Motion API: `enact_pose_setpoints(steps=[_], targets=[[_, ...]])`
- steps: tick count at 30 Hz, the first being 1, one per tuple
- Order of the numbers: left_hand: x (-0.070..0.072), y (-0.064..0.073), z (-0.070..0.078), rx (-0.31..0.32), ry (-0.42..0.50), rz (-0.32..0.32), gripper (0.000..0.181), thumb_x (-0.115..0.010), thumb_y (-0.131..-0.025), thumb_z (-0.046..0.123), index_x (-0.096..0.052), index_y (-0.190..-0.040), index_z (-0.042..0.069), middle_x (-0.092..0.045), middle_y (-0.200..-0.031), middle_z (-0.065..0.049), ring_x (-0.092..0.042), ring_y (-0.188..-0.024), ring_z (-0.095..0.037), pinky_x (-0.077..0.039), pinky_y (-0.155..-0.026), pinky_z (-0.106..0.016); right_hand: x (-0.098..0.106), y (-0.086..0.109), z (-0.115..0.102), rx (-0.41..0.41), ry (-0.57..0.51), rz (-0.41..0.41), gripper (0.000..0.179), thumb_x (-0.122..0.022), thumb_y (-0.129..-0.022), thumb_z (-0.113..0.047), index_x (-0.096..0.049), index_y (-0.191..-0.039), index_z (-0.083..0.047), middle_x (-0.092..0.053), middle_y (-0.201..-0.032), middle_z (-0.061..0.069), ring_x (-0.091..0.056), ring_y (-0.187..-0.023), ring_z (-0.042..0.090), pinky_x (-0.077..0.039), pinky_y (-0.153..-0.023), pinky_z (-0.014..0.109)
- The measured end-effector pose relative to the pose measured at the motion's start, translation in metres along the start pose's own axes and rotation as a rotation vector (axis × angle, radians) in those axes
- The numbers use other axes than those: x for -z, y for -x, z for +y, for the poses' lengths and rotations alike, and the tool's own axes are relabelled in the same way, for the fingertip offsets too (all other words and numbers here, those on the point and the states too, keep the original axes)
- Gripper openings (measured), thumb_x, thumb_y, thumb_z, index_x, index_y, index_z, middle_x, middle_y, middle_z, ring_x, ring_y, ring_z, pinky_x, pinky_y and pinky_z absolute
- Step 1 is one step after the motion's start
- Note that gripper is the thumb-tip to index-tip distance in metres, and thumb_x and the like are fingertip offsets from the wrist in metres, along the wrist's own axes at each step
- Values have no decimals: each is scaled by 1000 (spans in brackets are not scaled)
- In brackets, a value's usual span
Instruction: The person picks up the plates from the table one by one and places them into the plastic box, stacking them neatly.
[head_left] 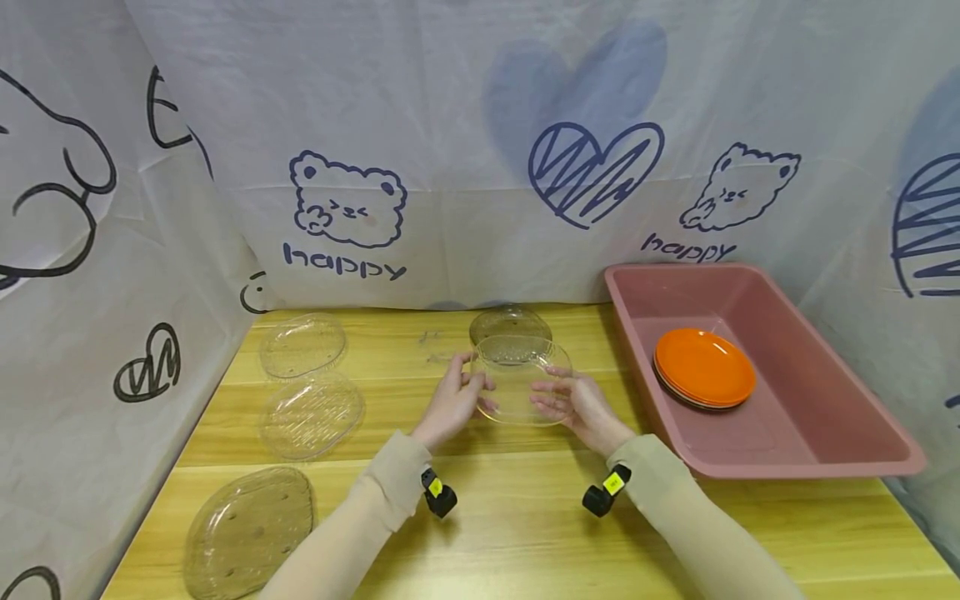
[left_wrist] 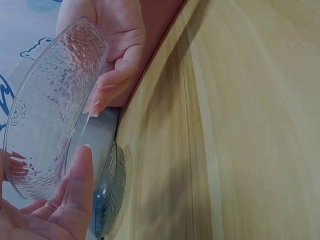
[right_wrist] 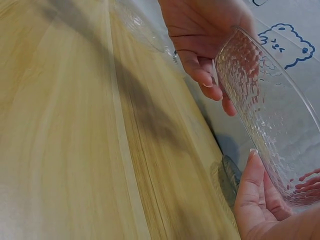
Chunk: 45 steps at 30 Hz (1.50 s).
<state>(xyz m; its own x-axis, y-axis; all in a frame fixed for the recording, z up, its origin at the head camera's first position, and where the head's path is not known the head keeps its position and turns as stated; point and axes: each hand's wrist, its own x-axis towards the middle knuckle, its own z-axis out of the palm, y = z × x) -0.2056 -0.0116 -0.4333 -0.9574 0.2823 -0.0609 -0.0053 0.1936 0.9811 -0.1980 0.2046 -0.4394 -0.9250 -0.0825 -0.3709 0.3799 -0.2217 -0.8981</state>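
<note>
Clear see-through shallow dish (head_left: 522,396), dimpled wall, smooth thin rim, rounded outline. Held up off wooden table (head_left: 517,533) between left hand (head_left: 453,396) and right hand (head_left: 588,406), gripped at opposite sides. Rim faces up, base toward table; exact tilt unclear.

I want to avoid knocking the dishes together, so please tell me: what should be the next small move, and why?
Probably lower the clear bowl onto the bare wooden table, short of the smoky dish at the back. The left hand and right hand both hold it, raised off the wood, and that dish shows just behind its far rim.
</note>
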Motion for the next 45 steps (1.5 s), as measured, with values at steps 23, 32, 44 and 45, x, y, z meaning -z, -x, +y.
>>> enact_pose_setpoints(steps=[23,32,44,45], targets=[[4,-7,4,4,-61,28,50,-36,-109,30,-30,-154,9,-66,-121,-22,-72,-80,-22,-62,-81,-52,4,8,-12,2,-29,12,53,-30,-101,-1,-27,-153,3,-62,-109,9,-72,-93,18,-60,-91,27],[5,-10,11,-37,-92,51,48,-33,-110,36,-35,-152,12,-64,-125,-18,-68,-86,-23,-63,-83,-48,6,13,-25,10,-14,24,54,-29,-101,-2,-26,-155,2,-60,-115,12,-70,-86,13,-60,-94,28],[-3,-17,19,-91,-19,101,43,-36,-111,30,-41,-149,11,-62,-124,-21,-69,-99,-32,-61,-91,-49,17,23,-57,45,-35,50,53,-29,-102,-2,-25,-155,-1,-59,-110,8,-71,-85,15,-61,-85,24],[-3,-17,20,-98,-29,101,43,-35,-111,30,-41,-149,11,-63,-125,-21,-69,-102,-33,-61,-91,-48,19,23,-59,49,-33,49,53,-29,-102,-2,-25,-156,-1,-59,-109,8,-71,-86,15,-61,-85,24]])
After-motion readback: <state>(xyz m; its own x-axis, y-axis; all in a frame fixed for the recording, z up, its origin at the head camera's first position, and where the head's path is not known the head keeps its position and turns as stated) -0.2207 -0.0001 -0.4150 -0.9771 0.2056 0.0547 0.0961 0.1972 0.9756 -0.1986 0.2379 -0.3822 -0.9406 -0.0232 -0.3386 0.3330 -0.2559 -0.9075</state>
